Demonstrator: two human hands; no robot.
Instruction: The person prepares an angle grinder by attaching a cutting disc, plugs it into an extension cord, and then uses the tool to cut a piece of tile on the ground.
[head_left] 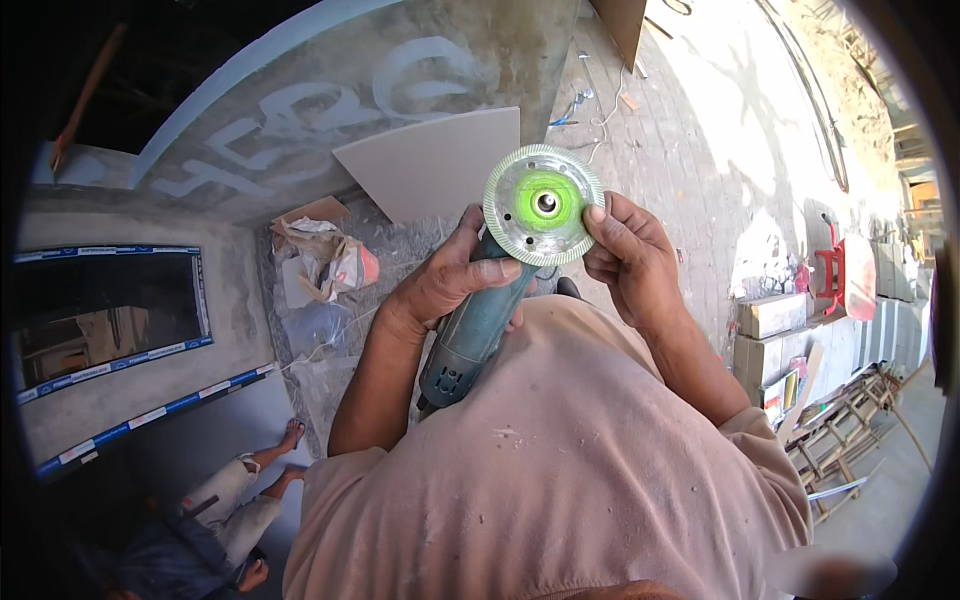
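My left hand (435,285) is wrapped round the teal body of an angle grinder (468,345), which slants down toward my shirt. Its thumb lies along the top, just under the disc. A silver cutting disc (543,163) with a ridged rim is on the grinder's head, its face turned up. Bright green (528,200) surrounds the round metal centre. At the disc's right edge, my right hand (635,260) pinches the rim between thumb and curled fingers. The grinder's underside is hidden.
A pale board (440,160) leans against the wall ahead. Crumpled bags (330,260) lie at the left. Another person (225,520) is at lower left, beside a window (110,310). Stacked blocks (775,317), a red object (832,268) and a wooden ladder-like frame (840,430) stand right.
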